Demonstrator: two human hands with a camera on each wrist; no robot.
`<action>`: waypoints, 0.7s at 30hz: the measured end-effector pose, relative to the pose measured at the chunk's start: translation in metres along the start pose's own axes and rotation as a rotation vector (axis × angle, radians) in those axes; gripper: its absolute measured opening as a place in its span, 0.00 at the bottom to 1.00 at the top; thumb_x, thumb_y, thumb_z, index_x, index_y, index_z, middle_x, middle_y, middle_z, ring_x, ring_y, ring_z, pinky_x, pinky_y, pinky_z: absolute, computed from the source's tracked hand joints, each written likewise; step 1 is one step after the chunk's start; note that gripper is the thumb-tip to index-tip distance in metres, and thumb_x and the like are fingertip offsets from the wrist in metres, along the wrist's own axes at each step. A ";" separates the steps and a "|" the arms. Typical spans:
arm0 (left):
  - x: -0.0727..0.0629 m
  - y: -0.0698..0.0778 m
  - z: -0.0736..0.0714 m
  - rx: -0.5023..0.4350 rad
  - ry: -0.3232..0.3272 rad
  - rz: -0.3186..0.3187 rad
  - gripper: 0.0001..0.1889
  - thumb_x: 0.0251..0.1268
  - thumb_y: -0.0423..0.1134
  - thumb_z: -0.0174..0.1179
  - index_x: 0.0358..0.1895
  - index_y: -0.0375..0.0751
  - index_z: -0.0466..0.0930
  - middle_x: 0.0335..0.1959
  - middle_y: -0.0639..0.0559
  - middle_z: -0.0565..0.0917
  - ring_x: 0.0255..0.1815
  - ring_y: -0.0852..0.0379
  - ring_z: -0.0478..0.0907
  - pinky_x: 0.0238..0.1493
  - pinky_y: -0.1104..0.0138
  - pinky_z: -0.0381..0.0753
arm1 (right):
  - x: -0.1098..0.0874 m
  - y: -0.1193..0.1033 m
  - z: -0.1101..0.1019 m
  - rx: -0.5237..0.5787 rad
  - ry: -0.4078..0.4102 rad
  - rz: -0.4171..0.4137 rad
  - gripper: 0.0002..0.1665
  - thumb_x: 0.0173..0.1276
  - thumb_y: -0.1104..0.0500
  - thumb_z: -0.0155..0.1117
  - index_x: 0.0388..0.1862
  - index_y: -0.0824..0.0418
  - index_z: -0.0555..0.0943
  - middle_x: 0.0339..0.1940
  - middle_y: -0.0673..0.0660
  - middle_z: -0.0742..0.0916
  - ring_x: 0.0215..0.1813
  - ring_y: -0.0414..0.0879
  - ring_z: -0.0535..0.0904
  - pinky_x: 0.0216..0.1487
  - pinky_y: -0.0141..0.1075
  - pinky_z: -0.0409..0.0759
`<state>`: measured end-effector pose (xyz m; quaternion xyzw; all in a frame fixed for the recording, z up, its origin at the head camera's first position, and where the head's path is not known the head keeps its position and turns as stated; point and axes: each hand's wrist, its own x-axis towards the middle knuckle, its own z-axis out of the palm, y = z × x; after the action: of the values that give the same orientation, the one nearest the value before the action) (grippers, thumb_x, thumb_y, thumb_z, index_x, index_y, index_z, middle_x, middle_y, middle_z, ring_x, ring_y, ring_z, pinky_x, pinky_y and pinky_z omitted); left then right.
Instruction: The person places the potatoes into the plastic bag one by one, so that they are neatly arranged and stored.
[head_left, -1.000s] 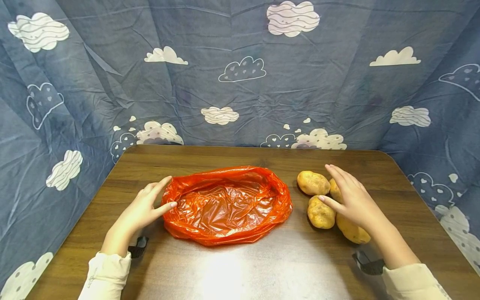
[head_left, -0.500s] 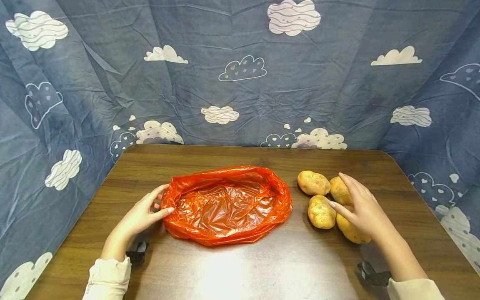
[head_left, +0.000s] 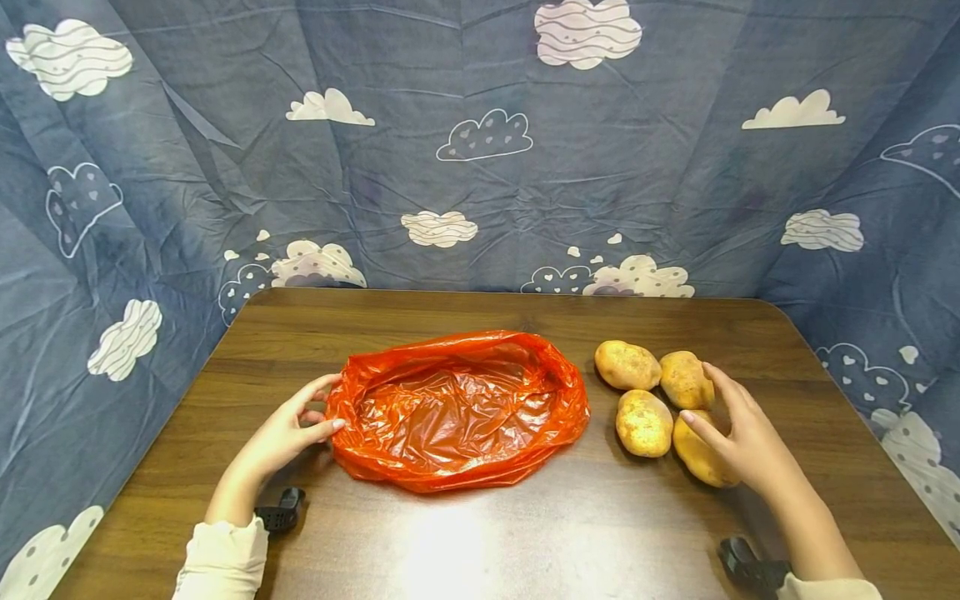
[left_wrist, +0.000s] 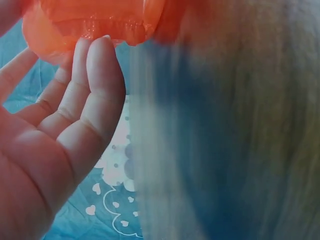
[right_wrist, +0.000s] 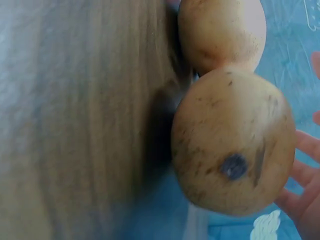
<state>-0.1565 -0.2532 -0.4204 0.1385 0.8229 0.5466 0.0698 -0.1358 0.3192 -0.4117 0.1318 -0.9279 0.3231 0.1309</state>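
A crumpled red plastic bag [head_left: 457,421] lies spread on the table with its mouth facing up. At its left edge, my left hand [head_left: 288,425] touches the film with thumb and fingertips, the fingers loosely bent. In the left wrist view, the fingertips of the left hand [left_wrist: 75,110] meet the hanging bag edge [left_wrist: 95,20]. Several potatoes sit in a cluster right of the bag, among them a near-right potato [head_left: 701,450] and a far-right potato [head_left: 684,379]. My right hand [head_left: 742,429] stands beside these two, fingers apart and relaxed. A large potato [right_wrist: 232,145] partly hides its fingers in the right wrist view.
The brown wooden table [head_left: 525,533] carries a bright glare near its front. A blue cloth [head_left: 480,192] with cloud prints hangs behind and at both sides. Each wrist wears a black band, the left band [head_left: 281,510] and the right band [head_left: 750,571].
My left hand has come down against the bag's left edge, and the bag has shifted slightly right. My right hand has moved right and nearer, uncovering more of the potatoes.
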 end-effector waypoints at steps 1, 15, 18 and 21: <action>0.000 0.000 0.000 -0.006 -0.002 0.004 0.33 0.57 0.33 0.60 0.66 0.41 0.56 0.50 0.34 0.64 0.30 0.54 0.76 0.30 0.62 0.76 | -0.002 0.001 0.000 0.006 -0.004 0.019 0.43 0.61 0.57 0.62 0.70 0.58 0.52 0.61 0.73 0.64 0.59 0.71 0.58 0.53 0.65 0.52; -0.002 -0.004 0.000 -0.048 -0.011 0.084 0.30 0.59 0.29 0.57 0.65 0.37 0.57 0.50 0.34 0.64 0.31 0.56 0.77 0.28 0.63 0.76 | -0.031 0.013 -0.003 0.053 -0.071 0.149 0.38 0.61 0.56 0.62 0.67 0.62 0.58 0.59 0.70 0.68 0.55 0.68 0.64 0.52 0.49 0.65; -0.002 -0.004 0.000 -0.040 -0.003 0.091 0.30 0.59 0.29 0.57 0.65 0.37 0.57 0.50 0.34 0.65 0.29 0.57 0.77 0.27 0.63 0.75 | -0.034 0.014 -0.002 0.055 -0.079 0.163 0.38 0.60 0.56 0.64 0.67 0.60 0.59 0.60 0.68 0.67 0.58 0.59 0.63 0.51 0.44 0.68; -0.003 -0.003 0.000 -0.030 0.009 0.096 0.30 0.58 0.28 0.58 0.64 0.36 0.58 0.49 0.35 0.66 0.28 0.58 0.76 0.26 0.64 0.75 | -0.036 0.015 0.000 0.038 -0.064 0.154 0.38 0.57 0.55 0.66 0.65 0.58 0.63 0.60 0.64 0.68 0.57 0.41 0.63 0.45 0.25 0.64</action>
<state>-0.1547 -0.2554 -0.4235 0.1743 0.8072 0.5624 0.0417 -0.1074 0.3360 -0.4322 0.0728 -0.9327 0.3455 0.0735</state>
